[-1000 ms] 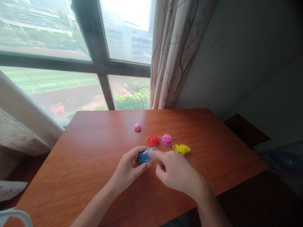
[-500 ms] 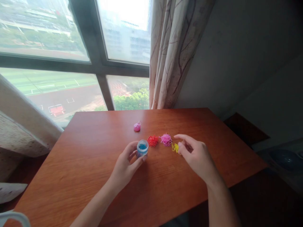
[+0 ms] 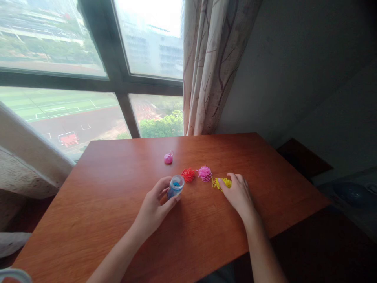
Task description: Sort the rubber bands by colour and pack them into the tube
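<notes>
My left hand (image 3: 154, 204) is closed round a small clear jar (image 3: 176, 188) with blue contents, its open mouth tilted slightly toward the right. Over a pile of yellow loops like small rubber bands (image 3: 221, 183), my right hand (image 3: 239, 192) has its thumb and fingers apart, at the pile's right side. Whether the fingertips touch the loops is hard to tell. A pink pile of similar loops (image 3: 204, 173) lies left of the yellow one, and a red pile (image 3: 188, 175) is just beyond the jar. Farther back is a pink, lid-like piece with a ring (image 3: 168, 158).
All of this rests on a brown wooden table (image 3: 97, 204). Behind its far edge are a window (image 3: 113, 84) and a patterned curtain (image 3: 203, 74). A pale rounded rim (image 3: 17, 273) shows at the bottom left corner.
My right hand has opened and lowered toward the yellow loops, and more of that pile shows. The jar stays in my left hand, tilted a little more. The whole view has shifted slightly.
</notes>
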The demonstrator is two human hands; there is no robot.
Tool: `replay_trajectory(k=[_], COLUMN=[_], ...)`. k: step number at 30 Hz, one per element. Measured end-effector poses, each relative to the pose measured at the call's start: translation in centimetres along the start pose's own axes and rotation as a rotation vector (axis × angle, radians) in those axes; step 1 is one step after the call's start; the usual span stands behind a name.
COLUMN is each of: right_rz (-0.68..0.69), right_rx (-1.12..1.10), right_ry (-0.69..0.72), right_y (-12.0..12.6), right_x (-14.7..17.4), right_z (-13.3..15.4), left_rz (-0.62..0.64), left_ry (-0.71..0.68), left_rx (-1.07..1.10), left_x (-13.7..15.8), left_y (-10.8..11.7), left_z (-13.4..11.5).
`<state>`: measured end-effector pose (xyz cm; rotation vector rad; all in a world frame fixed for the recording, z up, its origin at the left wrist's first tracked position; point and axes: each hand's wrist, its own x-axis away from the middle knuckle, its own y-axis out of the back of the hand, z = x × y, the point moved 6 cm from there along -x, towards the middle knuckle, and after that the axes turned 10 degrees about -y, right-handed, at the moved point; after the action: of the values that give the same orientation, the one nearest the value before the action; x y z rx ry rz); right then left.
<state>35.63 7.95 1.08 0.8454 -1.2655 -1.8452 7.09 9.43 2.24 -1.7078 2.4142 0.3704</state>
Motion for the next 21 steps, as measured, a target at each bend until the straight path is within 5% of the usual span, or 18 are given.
replay_trajectory(k=[12,21], right_rz=[-0.104,-0.149], right_rx=[0.03,-0.038], right_ry=[-0.03,0.104], right_y=[-1.4,-1.9], right_x=[1.3,0.8], right_z=[2.9,3.3], left_rz=[0.008,0.008], left_ry=[-0.015,-0.025], left_rx=[-0.005,-0.015], left_x=[0.0,0.1], left_y=[0.0,-0.1], left_z=[0.2,0.0])
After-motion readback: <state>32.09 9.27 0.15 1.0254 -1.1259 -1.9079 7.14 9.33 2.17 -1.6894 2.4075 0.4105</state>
